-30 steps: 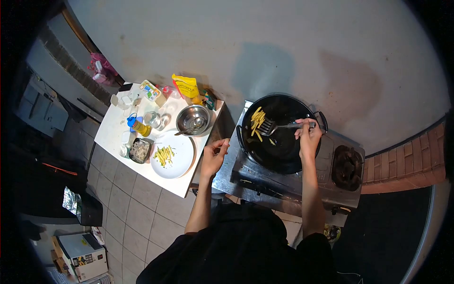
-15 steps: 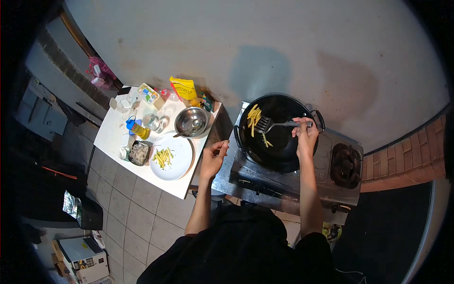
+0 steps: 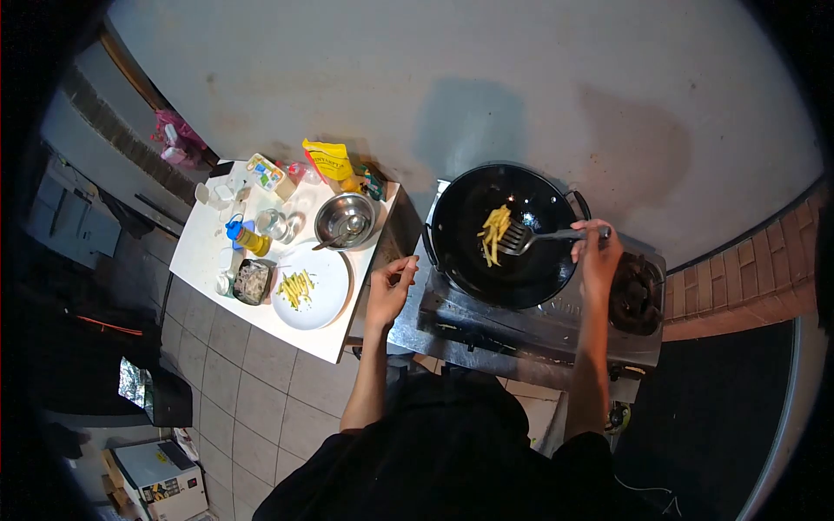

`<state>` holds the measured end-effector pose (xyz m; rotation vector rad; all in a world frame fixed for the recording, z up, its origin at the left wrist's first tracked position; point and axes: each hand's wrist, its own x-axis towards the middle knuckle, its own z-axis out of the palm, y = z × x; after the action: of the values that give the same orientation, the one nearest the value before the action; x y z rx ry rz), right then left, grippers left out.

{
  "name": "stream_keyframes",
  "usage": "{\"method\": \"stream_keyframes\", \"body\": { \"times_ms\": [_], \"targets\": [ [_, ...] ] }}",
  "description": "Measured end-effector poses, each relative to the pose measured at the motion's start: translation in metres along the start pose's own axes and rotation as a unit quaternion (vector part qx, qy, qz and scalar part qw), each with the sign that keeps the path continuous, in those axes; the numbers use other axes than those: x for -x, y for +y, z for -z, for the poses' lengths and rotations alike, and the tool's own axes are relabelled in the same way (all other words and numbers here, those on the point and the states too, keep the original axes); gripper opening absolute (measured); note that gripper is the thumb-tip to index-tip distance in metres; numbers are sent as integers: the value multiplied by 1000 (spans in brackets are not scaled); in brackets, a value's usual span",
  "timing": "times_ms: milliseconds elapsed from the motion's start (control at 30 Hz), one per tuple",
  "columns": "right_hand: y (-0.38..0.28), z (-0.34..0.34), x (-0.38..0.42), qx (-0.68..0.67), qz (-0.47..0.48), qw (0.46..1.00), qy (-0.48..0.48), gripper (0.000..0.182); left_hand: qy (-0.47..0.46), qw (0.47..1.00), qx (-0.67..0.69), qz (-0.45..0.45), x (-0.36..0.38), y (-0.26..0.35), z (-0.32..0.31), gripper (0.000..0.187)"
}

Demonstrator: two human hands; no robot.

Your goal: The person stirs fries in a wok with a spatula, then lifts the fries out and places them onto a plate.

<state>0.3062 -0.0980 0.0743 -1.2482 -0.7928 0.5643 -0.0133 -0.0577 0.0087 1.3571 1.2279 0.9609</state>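
My right hand (image 3: 598,258) grips the dark handle of a slotted spatula (image 3: 554,235). The spatula's metal head lies inside a black wok (image 3: 540,269), against a small heap of yellow potato strips (image 3: 495,233). The wok sits on a metal gas stove (image 3: 556,334). My left hand (image 3: 390,293) hovers over the gap between stove and table, fingers curled in and thumb against them, with nothing visible in it. Near it on the white table is a white plate (image 3: 332,308) with more potato strips (image 3: 296,290).
A steel bowl (image 3: 328,207) with a spoon stands behind the plate. Around it are a yellow bag (image 3: 328,159), an oil bottle (image 3: 253,241), a glass jar (image 3: 273,224) and a dark container (image 3: 253,281). A second burner (image 3: 638,300) lies right of the wok; a wall rises behind.
My right hand has moved right and slightly down with the spatula. The potato strips in the wok have shifted right and bunched together. My left hand has stayed nearly still.
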Motion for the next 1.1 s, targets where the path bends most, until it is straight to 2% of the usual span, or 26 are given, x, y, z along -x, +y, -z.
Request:
{"method": "stream_keyframes", "body": {
  "times_ms": [167, 400, 533, 633, 867, 1100],
  "targets": [
    [-20, 19, -4, 112, 65, 991, -40, 16, -6, 1000, 8, 4, 0, -2, -1, 34],
    [-6, 20, -3, 178, 46, 981, -63, 15, 0, 1000, -2, -2, 0, -2, -3, 34],
    [16, 5, -2, 155, 39, 983, -90, 14, 3, 1000, 1, -2, 1, -1, -4, 33],
    [31, -6, -4, 103, -12, 990, -93, 14, 5, 1000, 2, -7, 0, -2, -2, 33],
    [43, -33, -11, 20, -26, 993, -111, 11, 16, 1000, 24, 1, 0, -8, 6, 32],
    [40, -52, -14, -54, -45, 995, -72, 11, 31, 999, 14, 7, 2, 2, 13, 32]
  ]
}}
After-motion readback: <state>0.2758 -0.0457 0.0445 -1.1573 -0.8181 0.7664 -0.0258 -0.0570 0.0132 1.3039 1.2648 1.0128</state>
